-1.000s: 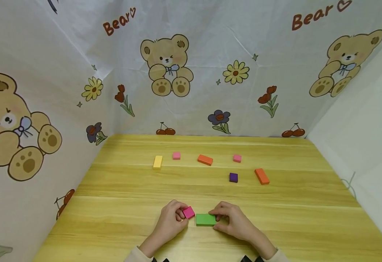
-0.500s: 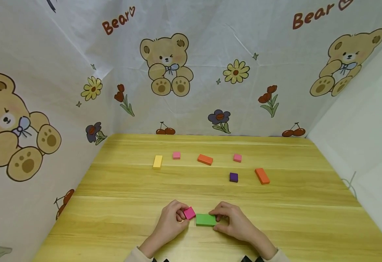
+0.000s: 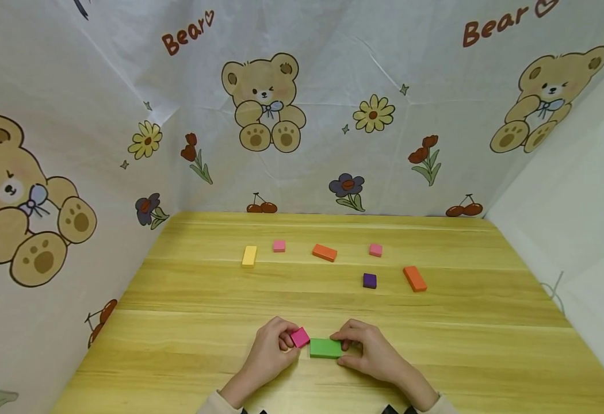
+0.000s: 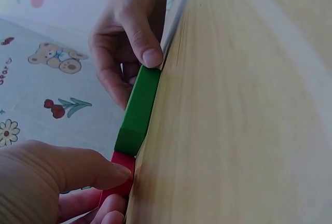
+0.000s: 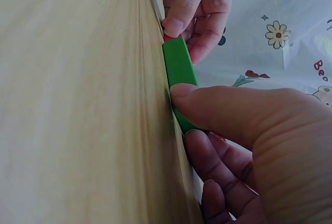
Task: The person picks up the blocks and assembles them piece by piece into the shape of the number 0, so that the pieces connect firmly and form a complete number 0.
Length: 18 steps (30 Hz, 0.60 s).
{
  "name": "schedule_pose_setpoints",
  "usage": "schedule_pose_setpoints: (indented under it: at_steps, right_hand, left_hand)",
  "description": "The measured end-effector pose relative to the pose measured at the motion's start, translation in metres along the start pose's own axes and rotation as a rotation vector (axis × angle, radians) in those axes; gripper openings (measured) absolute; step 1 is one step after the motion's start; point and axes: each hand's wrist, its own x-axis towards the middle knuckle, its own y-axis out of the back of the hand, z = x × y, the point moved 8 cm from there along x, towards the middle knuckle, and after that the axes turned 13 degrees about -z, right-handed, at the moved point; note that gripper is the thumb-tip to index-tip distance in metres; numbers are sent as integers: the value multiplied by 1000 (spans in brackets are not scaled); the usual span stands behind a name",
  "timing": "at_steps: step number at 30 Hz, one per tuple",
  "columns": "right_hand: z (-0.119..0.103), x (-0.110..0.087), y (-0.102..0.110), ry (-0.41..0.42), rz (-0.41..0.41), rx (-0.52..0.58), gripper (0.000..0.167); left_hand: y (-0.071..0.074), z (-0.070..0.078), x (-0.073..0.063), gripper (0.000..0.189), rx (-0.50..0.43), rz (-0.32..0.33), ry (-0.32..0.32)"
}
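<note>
Near the front of the wooden table, my left hand (image 3: pixel 272 348) pinches a small magenta block (image 3: pixel 299 337) between thumb and fingers. The block sits turned at an angle, one corner at the left end of a longer green block (image 3: pixel 325 348). My right hand (image 3: pixel 365 349) grips the green block by its right end, thumb on the near side. In the left wrist view the red-looking magenta block (image 4: pixel 123 159) appears to meet the end of the green block (image 4: pixel 139 110). Both blocks lie low at the tabletop. Fingers hide part of each.
Farther back on the table (image 3: pixel 203 333) lie a yellow block (image 3: pixel 249 257), two pink blocks, one left (image 3: pixel 279 246) and one right (image 3: pixel 375 250), two orange blocks, one central (image 3: pixel 325 253) and one right (image 3: pixel 415 279), and a purple block (image 3: pixel 369 280). A bear-print cloth (image 3: pixel 312 172) borders the back and left.
My left hand has shifted the magenta block slightly right, closer to the green block's left end. The right hand and green block stay nearly still.
</note>
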Motion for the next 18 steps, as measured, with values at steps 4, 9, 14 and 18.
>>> schedule_pose_setpoints:
  at_steps: [4, 9, 14, 18]
  right_hand:
    - [0, 0, 0, -6, -5, 3, 36]
    - [-1, -2, 4, 19, -9, 32, 42]
    - [8, -5, 29, -43, 58, 32, 44]
    - [26, -6, 67, -151, 211, -92, 43]
  left_hand:
    - [0, 0, 0, 29, -8, -4, 1]
    - [0, 0, -1, 29, -12, -7, 1]
    - [0, 1, 0, 29, -12, -6, -5]
    - [0, 0, -1, 29, -16, -3, -5]
